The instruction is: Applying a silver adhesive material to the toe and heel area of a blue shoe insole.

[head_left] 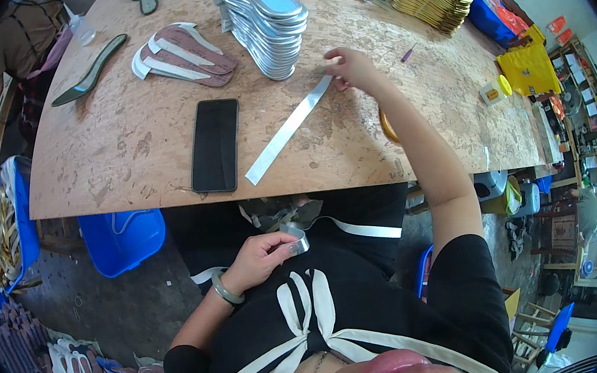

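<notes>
A flat white strip (285, 135) lies slantwise on the worktable, its far end at the right hand (353, 70) and its near end just beside a black smartphone (215, 146). That hand is loosely curled, fingers partly spread; whether they pinch the strip cannot be told. The strip looks light, thin and flexible, probably easy to crease, so a gentle fingertip hold at an end should suit it. The left hand (266, 258), below the table edge, has thumb and fingers closed on a curled silvery band (299, 239), which looks similarly light and springy. Beyond the strip stand stacked silver insole-shaped pieces (266, 32), with brown insoles (184, 56) fanned to their left. The wooden worktable (104, 164) is scuffed and stained; a blue basin (124, 239) sits below it, and a co-worker (20, 41) appears at upper left.
</notes>
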### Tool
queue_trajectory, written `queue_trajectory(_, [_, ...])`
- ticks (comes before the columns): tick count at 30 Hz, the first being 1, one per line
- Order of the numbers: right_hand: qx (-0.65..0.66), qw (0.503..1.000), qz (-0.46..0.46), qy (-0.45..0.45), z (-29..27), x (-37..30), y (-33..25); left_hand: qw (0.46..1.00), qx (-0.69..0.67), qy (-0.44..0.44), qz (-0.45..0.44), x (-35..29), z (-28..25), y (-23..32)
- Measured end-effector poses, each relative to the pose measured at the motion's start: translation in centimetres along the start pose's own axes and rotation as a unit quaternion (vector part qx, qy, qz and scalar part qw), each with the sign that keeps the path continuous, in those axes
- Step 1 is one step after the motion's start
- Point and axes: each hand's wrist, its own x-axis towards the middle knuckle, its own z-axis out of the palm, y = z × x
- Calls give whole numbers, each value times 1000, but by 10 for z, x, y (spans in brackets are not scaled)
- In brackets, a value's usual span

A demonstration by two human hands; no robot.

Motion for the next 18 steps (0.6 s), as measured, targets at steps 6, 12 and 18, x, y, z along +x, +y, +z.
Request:
queue_trajectory(6, [212, 895, -208, -331, -19, -97, -68, 1000, 15, 4, 18, -1, -4, -8])
queue_trajectory(12, [182, 713, -483, -474, -92, -119, -120, 1000, 0, 1, 20, -1, -1, -14])
queue_trajectory(18, [-22, 979, -140, 148, -175, 13, -76, 995, 76, -35, 49, 3, 11, 11])
